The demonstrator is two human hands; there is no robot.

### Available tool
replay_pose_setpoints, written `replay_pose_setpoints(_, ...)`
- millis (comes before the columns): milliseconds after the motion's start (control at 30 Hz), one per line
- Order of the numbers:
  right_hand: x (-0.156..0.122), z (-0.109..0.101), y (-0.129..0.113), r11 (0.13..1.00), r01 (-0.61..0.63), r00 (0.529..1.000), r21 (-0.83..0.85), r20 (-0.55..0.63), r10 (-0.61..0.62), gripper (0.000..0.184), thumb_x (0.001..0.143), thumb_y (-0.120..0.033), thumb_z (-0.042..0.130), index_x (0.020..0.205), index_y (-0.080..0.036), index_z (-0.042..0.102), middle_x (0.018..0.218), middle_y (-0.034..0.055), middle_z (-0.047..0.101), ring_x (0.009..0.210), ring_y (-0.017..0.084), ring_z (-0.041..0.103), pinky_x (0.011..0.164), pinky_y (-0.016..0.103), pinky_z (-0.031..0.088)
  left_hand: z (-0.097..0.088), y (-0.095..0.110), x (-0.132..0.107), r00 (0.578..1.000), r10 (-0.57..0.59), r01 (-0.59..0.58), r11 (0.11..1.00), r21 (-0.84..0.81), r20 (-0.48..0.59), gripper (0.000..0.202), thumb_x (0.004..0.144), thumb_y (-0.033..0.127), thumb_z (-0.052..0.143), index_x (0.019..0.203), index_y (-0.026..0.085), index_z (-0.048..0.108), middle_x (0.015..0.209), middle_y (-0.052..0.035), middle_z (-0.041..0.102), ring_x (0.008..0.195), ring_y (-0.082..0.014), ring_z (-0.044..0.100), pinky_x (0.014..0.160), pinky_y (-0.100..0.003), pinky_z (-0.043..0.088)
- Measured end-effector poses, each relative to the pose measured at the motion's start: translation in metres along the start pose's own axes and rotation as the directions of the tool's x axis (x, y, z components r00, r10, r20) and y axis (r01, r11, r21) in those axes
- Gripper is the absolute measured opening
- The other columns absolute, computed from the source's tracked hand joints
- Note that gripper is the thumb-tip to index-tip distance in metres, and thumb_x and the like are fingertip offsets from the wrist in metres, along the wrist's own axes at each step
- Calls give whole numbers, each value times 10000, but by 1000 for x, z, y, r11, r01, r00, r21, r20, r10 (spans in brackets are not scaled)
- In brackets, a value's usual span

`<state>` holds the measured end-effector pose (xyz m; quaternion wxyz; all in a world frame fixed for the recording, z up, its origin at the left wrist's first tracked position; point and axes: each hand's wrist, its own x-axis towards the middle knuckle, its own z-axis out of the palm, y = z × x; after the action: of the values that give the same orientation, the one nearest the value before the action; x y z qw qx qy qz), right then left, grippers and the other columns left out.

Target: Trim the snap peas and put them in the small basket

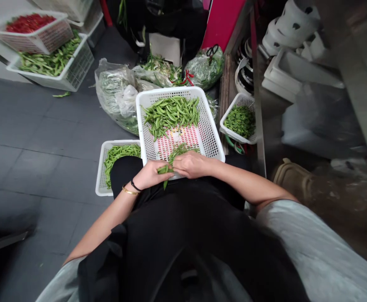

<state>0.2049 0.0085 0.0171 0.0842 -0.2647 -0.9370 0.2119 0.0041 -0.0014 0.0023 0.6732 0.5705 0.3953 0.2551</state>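
My left hand (150, 173) and my right hand (191, 164) meet at the near edge of a white perforated basket (210, 136) that rests on my knees. Both are closed on a green pea pod (163, 170) held between them; one end of the pod hangs down below my fingers. A heap of green pea pods (170, 114) fills the far half of the basket. A small pile of thin green trimmings (179, 149) lies near my right hand. A gold bangle and a dark band circle my left wrist.
A second white basket (101, 167) with pea pods sits on the grey floor at my left knee. A small basket of green bits (240, 121) stands to the right. Plastic bags of greens (117, 90) lie behind. Stacked baskets of pods and red chillies (29, 23) are far left.
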Motion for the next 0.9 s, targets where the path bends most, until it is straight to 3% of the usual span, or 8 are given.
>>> replay_pose_setpoints(100,2,4,-1,912,-6,999,409,-32,21,291,838,-289,469,590,-146,522,583,8,552,534,81,476,540,203,367,4,19,-7,997,68,-71,996,56,45,193,572,117,731,477,178,575,512,-11,525,505,-110,435,528,-224,361)
replay_pose_setpoints(267,5,16,-16,428,-122,978,895,34,208,320,851,-392,425,690,-140,540,516,-10,567,436,82,506,458,192,412,8,27,-18,997,80,-80,996,-26,17,112,569,124,740,531,175,648,542,-58,608,534,-156,522,569,-262,407)
replay_pose_setpoints(367,7,11,-22,638,-55,972,768,-104,209,271,840,-319,442,652,-148,537,578,9,586,502,85,518,510,200,409,2,17,-18,993,120,-118,990,-83,23,101,637,221,716,573,154,677,556,-89,637,528,-180,567,545,-273,427)
replay_pose_setpoints(467,10,-4,-22,922,46,994,384,-110,-4,204,806,-214,461,631,-162,552,632,10,585,568,88,491,548,208,353,-8,10,-15,978,40,-20,995,-100,206,141,683,263,682,604,147,695,500,-79,623,432,-161,539,451,-249,396)
replay_pose_setpoints(567,19,-15,-21,974,127,992,186,-9,-128,195,793,-181,447,625,-181,547,606,-6,556,557,93,455,521,221,292,-12,11,-12,932,-58,90,993,-72,358,107,627,237,727,581,145,698,465,-72,613,396,-157,530,406,-234,377)
replay_pose_setpoints(700,34,-13,-25,986,-24,975,163,-216,60,265,813,-190,405,555,-190,471,579,2,500,567,104,434,554,233,315,-3,12,-6,997,33,-57,925,-375,-70,198,629,307,694,549,128,661,428,-64,587,335,-132,483,355,-227,349)
replay_pose_setpoints(800,32,-7,-23,951,-177,898,252,-353,261,277,827,-205,399,556,-193,454,563,2,462,563,107,416,573,234,339,-7,7,3,881,35,-291,827,-482,-471,204,671,317,629,574,138,624,412,-23,557,305,-97,430,329,-206,321)
replay_pose_setpoints(900,11,-7,-4,891,-284,856,355,-324,402,285,846,-235,409,581,-182,499,576,1,489,558,99,433,580,222,356,-28,-1,10,779,-66,-374,750,-546,-624,179,685,296,591,587,146,593,424,-4,554,314,-87,429,334,-196,329)
